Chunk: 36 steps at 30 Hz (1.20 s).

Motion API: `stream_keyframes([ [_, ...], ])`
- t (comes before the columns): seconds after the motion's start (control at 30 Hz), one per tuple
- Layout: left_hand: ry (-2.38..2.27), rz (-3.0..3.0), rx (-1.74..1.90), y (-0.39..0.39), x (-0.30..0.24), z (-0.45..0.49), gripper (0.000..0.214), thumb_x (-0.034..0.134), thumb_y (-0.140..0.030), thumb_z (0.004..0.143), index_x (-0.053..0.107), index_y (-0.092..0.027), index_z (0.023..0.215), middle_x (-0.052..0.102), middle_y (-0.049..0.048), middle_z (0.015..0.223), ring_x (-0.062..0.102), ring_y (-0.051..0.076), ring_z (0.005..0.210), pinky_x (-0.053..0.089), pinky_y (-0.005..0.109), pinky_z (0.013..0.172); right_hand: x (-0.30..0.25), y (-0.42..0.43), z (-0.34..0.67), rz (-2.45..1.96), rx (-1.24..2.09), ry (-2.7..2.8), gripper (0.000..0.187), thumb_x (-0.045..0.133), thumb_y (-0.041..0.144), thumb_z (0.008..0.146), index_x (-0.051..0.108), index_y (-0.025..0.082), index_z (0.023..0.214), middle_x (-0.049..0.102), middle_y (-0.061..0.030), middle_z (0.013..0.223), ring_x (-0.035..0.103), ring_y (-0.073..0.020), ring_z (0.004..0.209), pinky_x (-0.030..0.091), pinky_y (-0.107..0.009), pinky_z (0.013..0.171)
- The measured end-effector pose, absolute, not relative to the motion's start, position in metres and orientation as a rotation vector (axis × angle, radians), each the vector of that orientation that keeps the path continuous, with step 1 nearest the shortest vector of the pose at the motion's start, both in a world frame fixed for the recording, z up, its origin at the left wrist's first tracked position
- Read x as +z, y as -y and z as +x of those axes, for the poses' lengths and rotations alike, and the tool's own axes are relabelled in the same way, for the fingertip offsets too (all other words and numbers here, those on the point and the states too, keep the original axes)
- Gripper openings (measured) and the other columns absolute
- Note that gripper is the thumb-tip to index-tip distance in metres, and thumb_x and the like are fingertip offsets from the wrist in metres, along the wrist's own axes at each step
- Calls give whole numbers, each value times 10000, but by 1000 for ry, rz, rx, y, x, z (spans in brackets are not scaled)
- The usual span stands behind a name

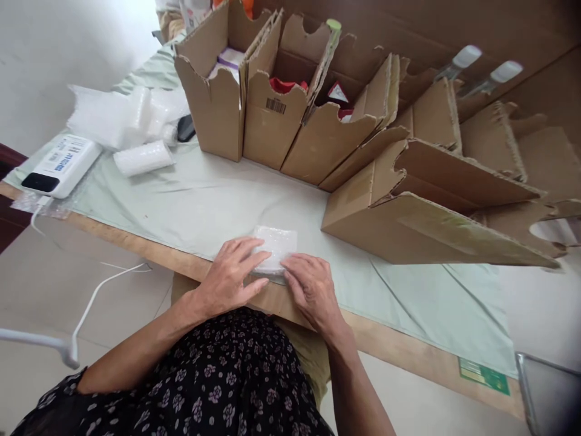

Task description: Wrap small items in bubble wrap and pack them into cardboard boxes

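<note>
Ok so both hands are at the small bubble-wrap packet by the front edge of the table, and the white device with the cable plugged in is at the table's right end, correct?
Not quite: the head view shows the white device, with its cable plugged in, at the left end of the table. Both hands are at the small bubble-wrap packet.

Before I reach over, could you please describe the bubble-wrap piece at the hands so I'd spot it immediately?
From the cardboard bins, look to the near edge of the green cloth. There, the squarish bubble-wrap piece lies between the left hand and right hand; unlike the rolled wrap, it's flat.
</note>
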<state>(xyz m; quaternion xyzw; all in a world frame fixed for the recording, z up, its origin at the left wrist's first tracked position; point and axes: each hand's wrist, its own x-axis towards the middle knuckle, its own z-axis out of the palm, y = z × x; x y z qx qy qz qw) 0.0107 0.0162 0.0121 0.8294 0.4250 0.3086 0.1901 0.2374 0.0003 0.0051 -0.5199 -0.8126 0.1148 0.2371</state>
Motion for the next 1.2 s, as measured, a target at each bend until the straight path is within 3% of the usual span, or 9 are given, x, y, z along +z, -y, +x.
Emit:
stream_keyframes([
  [0.17,-1317,2203,849,-25,-1,19,256,548,-186,979,716,-174,1172,779,85,972,692,238,900,535,417,860,9,1,240,-1531,353,2072,300,508,343,1052,714,234,1239,782,-91,1142,693,-254,1062,498,-422,938],
  [0.4,-1566,2223,843,-47,-5,26,271,595,-237,950,695,-169,1193,732,127,1078,666,286,1006,542,455,930,0,-9,234,-1484,164,2200,333,569,265,1008,665,264,1326,678,-109,1391,582,-300,1305,463,-473,1028],
  [0.53,-1561,1896,1107,-25,9,18,324,618,-304,945,657,-171,1238,714,103,1083,676,233,984,575,388,887,-9,-25,231,-1533,221,2171,254,596,236,993,737,247,1203,754,-91,1242,631,-286,1204,471,-445,985],
  [0.63,-1461,1469,1007,-1,19,18,289,643,-321,923,690,-172,1165,744,82,1005,706,198,900,605,342,816,-12,-26,231,-1561,315,2010,224,586,266,1007,759,239,1146,784,-75,1127,670,-257,1087,479,-420,949],
  [0.8,-1112,859,848,12,23,37,466,774,-408,818,696,-152,1199,764,139,1188,727,259,1113,600,426,989,-6,-2,226,-1574,457,1821,236,558,298,1018,776,262,1101,797,-53,1068,700,-238,1032,499,-420,925],
  [0.87,-1044,742,880,10,23,46,467,816,-438,775,715,-148,1126,778,124,1148,725,257,1120,562,437,1056,1,11,223,-1544,493,1815,217,575,285,1010,780,275,1082,799,-47,1042,706,-233,1015,506,-424,940],
  [0.97,-1062,625,924,8,23,58,488,859,-479,721,723,-145,1050,795,87,1020,742,254,1014,579,440,1003,10,31,226,-1517,528,1795,200,620,288,990,759,290,1134,773,-54,1148,686,-231,1108,508,-433,1007],
  [1.1,-1046,609,932,10,20,68,500,895,-468,677,740,-153,1032,793,72,978,738,258,964,593,403,924,15,51,247,-1537,734,1500,577,722,446,913,575,258,1439,601,-132,1483,595,-274,1334,499,-459,1105],
  [1.2,-976,622,925,10,22,80,441,896,-448,687,758,-176,1006,793,64,963,733,257,953,585,389,920,17,57,261,-1397,1113,1215,723,774,558,843,539,231,1444,689,-138,1340,691,-262,1179,560,-416,1016],
])
